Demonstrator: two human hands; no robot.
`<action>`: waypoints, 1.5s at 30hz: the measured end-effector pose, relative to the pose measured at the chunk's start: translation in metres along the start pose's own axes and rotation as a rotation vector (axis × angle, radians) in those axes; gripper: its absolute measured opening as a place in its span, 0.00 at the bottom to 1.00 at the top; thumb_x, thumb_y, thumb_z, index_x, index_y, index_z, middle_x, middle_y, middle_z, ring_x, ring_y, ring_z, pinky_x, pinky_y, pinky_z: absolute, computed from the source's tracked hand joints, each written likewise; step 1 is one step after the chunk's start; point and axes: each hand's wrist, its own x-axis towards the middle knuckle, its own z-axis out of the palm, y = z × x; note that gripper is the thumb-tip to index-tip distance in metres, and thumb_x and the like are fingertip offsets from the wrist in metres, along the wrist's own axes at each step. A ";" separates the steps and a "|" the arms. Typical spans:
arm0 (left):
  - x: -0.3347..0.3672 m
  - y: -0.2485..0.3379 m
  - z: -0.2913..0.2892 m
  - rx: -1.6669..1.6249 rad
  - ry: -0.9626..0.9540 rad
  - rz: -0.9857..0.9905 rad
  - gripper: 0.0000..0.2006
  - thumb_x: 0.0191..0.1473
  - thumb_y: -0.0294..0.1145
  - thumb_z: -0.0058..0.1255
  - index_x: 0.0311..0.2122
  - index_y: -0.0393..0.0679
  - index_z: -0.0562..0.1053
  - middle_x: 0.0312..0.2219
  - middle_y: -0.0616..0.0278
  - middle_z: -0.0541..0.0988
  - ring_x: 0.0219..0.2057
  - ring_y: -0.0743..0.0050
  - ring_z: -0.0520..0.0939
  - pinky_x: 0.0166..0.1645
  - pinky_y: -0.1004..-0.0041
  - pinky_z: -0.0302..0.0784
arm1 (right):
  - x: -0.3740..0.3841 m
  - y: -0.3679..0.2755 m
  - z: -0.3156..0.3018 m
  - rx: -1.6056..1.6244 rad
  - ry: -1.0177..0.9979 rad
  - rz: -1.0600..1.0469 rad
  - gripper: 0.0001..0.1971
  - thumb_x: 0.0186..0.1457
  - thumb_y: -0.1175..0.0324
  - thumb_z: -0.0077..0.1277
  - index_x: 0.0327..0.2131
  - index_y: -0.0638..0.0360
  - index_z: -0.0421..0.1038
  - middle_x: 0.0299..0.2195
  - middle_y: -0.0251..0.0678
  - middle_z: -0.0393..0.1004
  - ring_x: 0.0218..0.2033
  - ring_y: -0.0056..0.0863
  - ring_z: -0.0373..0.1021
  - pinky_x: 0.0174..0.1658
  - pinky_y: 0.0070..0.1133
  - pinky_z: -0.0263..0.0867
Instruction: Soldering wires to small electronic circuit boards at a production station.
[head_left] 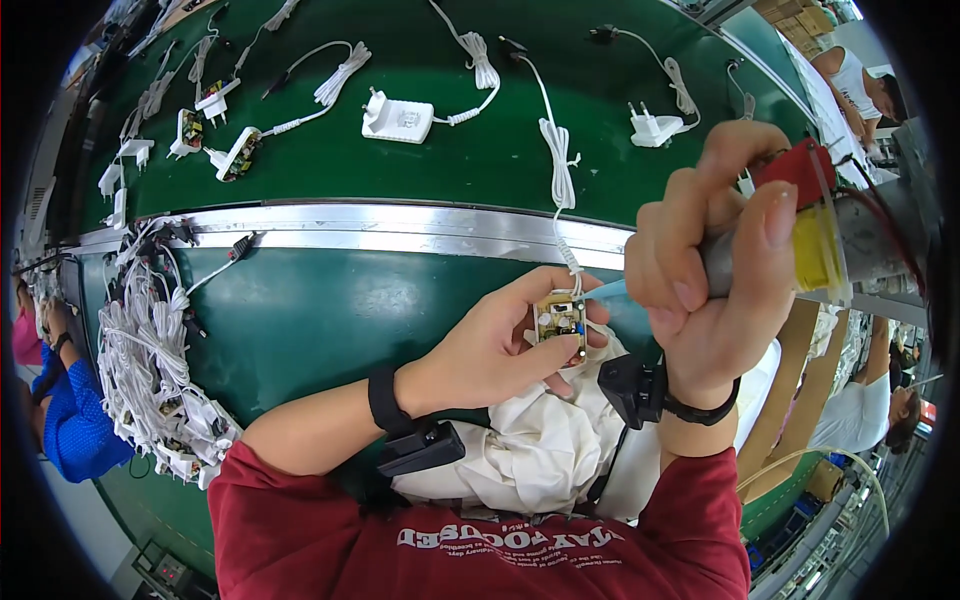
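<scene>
My left hand [475,350] grips a small bare circuit board [558,322] near the front edge of the bench, thumb on its face and fingers behind. A white cable [557,165] runs from the board's far end across the metal rail. Raised on the right, my right hand [715,235] is closed around a thick grey dispenser-like tool [822,240] with a red part and a yellow band. Its thin pale-blue nozzle [608,290] points left, with the tip at the board's far right corner. Whether the tip touches the board I cannot tell.
A heap of white corded adapters [150,360] lies at the left. Beyond the metal rail [380,232], a green surface [330,180] carries a closed white adapter [398,118], several opened ones and coiled cables. White cloth [540,450] covers my lap. Other people sit at both sides.
</scene>
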 end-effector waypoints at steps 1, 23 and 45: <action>0.000 -0.001 0.000 -0.002 -0.003 0.002 0.21 0.54 0.20 0.40 0.54 0.38 0.56 0.44 0.57 0.70 0.46 0.72 0.74 0.35 0.76 0.81 | 0.000 -0.001 0.000 0.002 -0.001 0.000 0.18 0.62 0.50 0.29 0.36 0.56 0.54 0.10 0.24 0.51 0.08 0.12 0.45 0.11 0.13 0.41; 0.007 0.002 -0.022 -0.179 0.108 0.034 0.20 0.55 0.22 0.37 0.54 0.42 0.58 0.44 0.57 0.71 0.46 0.67 0.75 0.35 0.74 0.81 | -0.008 -0.002 -0.005 -0.030 -0.063 0.037 0.21 0.62 0.48 0.27 0.40 0.58 0.53 0.10 0.24 0.52 0.08 0.12 0.46 0.11 0.13 0.43; 0.015 0.000 -0.020 -0.489 -0.054 -0.004 0.22 0.59 0.32 0.33 0.58 0.40 0.52 0.52 0.52 0.63 0.53 0.61 0.68 0.51 0.56 0.72 | -0.006 -0.005 -0.011 0.041 -0.087 0.057 0.23 0.62 0.47 0.26 0.44 0.60 0.53 0.11 0.24 0.52 0.07 0.12 0.46 0.11 0.13 0.43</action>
